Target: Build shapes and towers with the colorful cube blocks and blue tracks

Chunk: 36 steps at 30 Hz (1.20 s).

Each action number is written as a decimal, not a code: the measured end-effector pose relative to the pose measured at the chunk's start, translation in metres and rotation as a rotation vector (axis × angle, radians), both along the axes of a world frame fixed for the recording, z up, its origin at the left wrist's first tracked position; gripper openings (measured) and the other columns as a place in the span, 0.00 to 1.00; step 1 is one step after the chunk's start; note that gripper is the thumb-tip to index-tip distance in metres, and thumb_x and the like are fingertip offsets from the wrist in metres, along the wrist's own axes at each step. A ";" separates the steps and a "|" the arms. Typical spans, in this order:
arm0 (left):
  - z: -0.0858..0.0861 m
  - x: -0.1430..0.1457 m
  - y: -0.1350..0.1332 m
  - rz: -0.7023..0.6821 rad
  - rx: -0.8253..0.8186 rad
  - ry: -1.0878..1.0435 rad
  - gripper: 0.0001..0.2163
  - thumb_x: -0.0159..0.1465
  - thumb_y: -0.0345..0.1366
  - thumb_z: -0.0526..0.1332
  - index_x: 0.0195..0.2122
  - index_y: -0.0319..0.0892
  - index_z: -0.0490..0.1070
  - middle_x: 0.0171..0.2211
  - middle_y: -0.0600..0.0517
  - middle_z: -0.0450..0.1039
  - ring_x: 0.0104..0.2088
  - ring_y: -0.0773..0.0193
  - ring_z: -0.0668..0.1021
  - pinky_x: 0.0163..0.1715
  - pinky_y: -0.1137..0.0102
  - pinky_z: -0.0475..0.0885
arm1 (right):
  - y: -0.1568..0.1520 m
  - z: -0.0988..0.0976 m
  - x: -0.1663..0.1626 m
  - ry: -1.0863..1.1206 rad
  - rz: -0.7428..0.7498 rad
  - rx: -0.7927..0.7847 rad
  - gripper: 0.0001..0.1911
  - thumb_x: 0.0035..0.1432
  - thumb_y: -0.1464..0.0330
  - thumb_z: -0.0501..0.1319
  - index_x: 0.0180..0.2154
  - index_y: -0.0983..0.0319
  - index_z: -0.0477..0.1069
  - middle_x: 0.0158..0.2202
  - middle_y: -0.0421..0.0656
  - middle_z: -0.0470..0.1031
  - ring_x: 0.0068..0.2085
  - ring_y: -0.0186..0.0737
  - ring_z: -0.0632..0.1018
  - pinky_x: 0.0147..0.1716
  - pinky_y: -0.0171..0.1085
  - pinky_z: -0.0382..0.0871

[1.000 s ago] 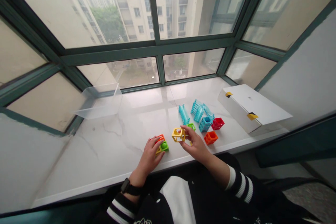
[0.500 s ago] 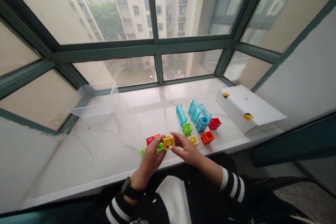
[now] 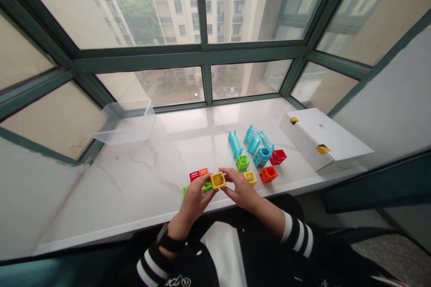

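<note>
Operator: How far along am I?

Spotter: Partway, I'd judge. Near your left hand (image 3: 194, 196) sits a small group: a red block (image 3: 194, 176) and an orange block (image 3: 203, 171) side by side, with bits of green block (image 3: 207, 186) showing nearer you. Your hand covers much of it, so I can't tell whether those pieces are locked together or merely touching.

Operator: And the piece I'm handling?

Spotter: The yellow block (image 3: 218, 180) is between your two hands, just right of that group, with its hollow side facing up towards you. The fingers of your right hand (image 3: 240, 189) are nearly closed, pinching its right side between thumb and forefinger. Your left fingers are curled in against its left side, so both hands appear to have hold of it. I can't see that it's joined to anything yet.

Operator: What's left over?

Spotter: A fair amount lies loose on the ledge (image 3: 141, 188) to your right: a second yellow block (image 3: 250, 178) just beside your right hand, a loose green block (image 3: 242, 163) beyond it, then a blue block (image 3: 262, 157), a loose orange block (image 3: 268, 174) and a loose red block (image 3: 278, 157). Behind them lie translucent blue track pieces (image 3: 252, 139), none in your hands. I'd count all of those as unused so far.
</note>
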<state>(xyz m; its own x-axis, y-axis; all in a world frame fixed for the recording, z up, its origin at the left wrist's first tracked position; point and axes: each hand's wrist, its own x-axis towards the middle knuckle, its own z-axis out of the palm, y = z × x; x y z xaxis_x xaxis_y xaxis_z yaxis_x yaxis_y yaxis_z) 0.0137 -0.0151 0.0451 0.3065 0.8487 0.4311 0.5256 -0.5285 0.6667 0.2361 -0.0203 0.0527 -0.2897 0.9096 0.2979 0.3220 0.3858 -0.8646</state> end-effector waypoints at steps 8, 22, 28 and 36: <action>-0.003 0.006 -0.002 -0.001 -0.055 -0.029 0.20 0.66 0.43 0.70 0.57 0.46 0.72 0.49 0.45 0.82 0.48 0.54 0.84 0.50 0.58 0.80 | -0.001 0.006 0.000 -0.011 -0.048 0.033 0.27 0.61 0.73 0.66 0.62 0.56 0.69 0.56 0.48 0.76 0.52 0.45 0.82 0.53 0.46 0.81; -0.003 -0.001 0.002 -0.043 -0.042 0.056 0.27 0.66 0.43 0.69 0.64 0.47 0.66 0.55 0.43 0.79 0.54 0.52 0.81 0.56 0.55 0.77 | -0.001 0.010 0.002 -0.039 -0.049 0.033 0.28 0.61 0.72 0.64 0.62 0.55 0.68 0.54 0.47 0.75 0.50 0.45 0.80 0.53 0.47 0.79; -0.025 -0.046 0.015 0.118 -0.080 0.203 0.28 0.63 0.40 0.71 0.64 0.46 0.67 0.59 0.42 0.73 0.59 0.47 0.76 0.62 0.47 0.72 | 0.005 0.017 0.003 -0.242 -0.055 0.043 0.32 0.58 0.76 0.61 0.64 0.56 0.68 0.55 0.49 0.70 0.54 0.48 0.77 0.58 0.48 0.74; -0.058 -0.090 -0.001 0.169 -0.178 0.271 0.28 0.63 0.35 0.68 0.64 0.48 0.66 0.61 0.44 0.72 0.61 0.49 0.75 0.64 0.49 0.71 | 0.028 0.017 -0.020 -0.805 -0.041 -0.114 0.30 0.60 0.81 0.58 0.62 0.61 0.69 0.55 0.52 0.70 0.50 0.48 0.78 0.52 0.42 0.72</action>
<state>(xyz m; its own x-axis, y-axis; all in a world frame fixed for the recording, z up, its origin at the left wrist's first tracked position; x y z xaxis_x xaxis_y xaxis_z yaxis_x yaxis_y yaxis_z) -0.0758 -0.0161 -0.0131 0.2379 0.9517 0.1943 0.7660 -0.3068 0.5649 0.2163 0.0079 0.0695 -0.3411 0.9364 -0.0823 0.8737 0.2835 -0.3952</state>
